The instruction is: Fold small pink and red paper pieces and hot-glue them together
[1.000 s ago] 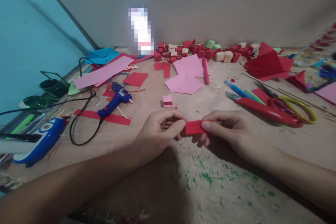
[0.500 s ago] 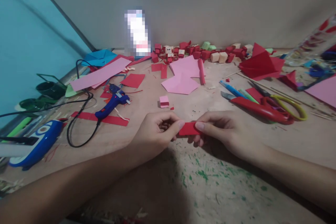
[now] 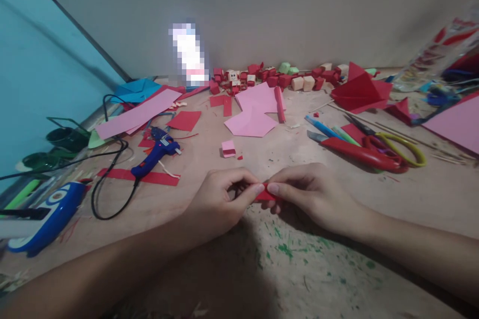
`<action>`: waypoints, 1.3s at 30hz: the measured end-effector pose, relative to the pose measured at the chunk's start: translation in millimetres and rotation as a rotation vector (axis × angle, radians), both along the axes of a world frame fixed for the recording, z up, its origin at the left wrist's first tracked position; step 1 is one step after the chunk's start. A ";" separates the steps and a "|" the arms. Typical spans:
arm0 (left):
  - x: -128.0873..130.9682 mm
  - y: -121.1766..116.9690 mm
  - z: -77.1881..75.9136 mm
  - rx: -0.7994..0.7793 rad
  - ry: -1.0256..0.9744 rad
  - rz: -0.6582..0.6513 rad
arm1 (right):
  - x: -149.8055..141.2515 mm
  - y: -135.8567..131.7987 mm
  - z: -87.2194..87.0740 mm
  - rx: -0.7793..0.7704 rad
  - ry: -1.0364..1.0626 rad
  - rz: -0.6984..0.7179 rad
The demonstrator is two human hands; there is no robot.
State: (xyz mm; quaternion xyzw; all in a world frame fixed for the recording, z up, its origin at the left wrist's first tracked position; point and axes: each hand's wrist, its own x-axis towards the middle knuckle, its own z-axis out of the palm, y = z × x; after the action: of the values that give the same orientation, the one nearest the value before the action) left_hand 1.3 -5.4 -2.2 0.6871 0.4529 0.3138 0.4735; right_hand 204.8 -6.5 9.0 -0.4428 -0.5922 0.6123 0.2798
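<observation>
Between my two hands is a small piece of red paper, pinched from both sides with thumbs on top. My left hand grips its left end, and my right hand its right end; the thumbs are close together. Fingers behind the paper hide much of it. Just beyond my left hand, a little pink paper box sits on the table with a red scrap beside it. Farther back lie pink paper sheets and a rolled red paper strip.
To the left are a blue hot glue gun with a black cord, a red strip and a blue-and-white object. On the right lie yellow-handled scissors and a red-handled cutter. Several small paper cubes line the wall near a blurred lit screen.
My hands have come closer together on the red paper, so less of it shows between the thumbs. The whole view has shifted slightly, with things appearing a little farther left and lower.
</observation>
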 end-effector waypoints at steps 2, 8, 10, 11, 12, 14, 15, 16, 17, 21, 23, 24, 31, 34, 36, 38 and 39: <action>-0.8 1.2 -0.6 -0.001 -0.015 -0.020 | 0.0 0.4 -1.4 -0.017 -0.005 0.002; -3.9 5.0 -0.5 -0.172 -0.243 -0.050 | -2.0 2.2 -4.5 -0.149 0.195 -0.099; -4.5 4.9 -0.4 -0.183 -0.245 -0.059 | -2.6 1.1 -3.3 -0.144 0.178 -0.115; -4.5 4.8 -0.4 -0.180 -0.239 -0.051 | -2.9 0.4 -2.3 -0.110 0.143 -0.126; -4.5 4.8 -0.4 -0.178 -0.232 -0.034 | -3.2 -0.4 -1.4 -0.051 0.100 -0.143; -4.0 5.3 -0.4 -0.168 -0.218 0.011 | -3.5 -1.9 0.1 0.118 -0.015 -0.181; -3.7 5.8 -0.3 -0.163 -0.213 0.031 | -3.6 -2.4 0.3 0.205 -0.072 -0.188; -3.4 6.3 -0.2 -0.162 -0.214 0.047 | -3.5 -2.7 0.3 0.278 -0.112 -0.180; -3.2 6.8 0.0 -0.168 -0.224 0.059 | -3.3 -2.9 0.1 0.331 -0.137 -0.159; -3.3 6.6 1.2 -0.230 -0.294 0.018 | -2.0 -2.0 -0.5 0.309 -0.170 -0.090; -3.7 5.2 1.6 -0.248 -0.297 -0.030 | -1.4 -1.0 0.3 0.255 -0.166 -0.072; -3.6 4.5 1.6 -0.251 -0.284 -0.048 | -1.2 -0.5 0.7 0.249 -0.160 -0.059; -0.9 0.9 -1.4 -0.146 -0.113 -0.023 | -2.2 1.0 -0.9 0.175 -0.141 -0.064; -4.7 -2.8 0.0 0.061 -0.033 -0.038 | -2.8 -1.1 -1.5 0.046 -0.056 -0.124; -8.0 -8.0 3.6 0.282 0.036 -0.180 | -3.2 -2.2 -1.3 -0.029 0.016 -0.159; -9.3 -15.1 8.5 0.452 0.167 -0.370 | -3.4 -2.5 -1.1 -0.061 0.055 -0.177; -9.0 -18.9 10.7 0.481 0.271 -0.442 | -3.4 -2.3 -1.2 -0.062 0.066 -0.177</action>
State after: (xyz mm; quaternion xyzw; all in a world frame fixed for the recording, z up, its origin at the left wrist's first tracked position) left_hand -7.7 -24.4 8.4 0.8958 0.2653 0.2074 0.2900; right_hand 201.4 -8.9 7.8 -0.4814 -0.5219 0.6175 0.3385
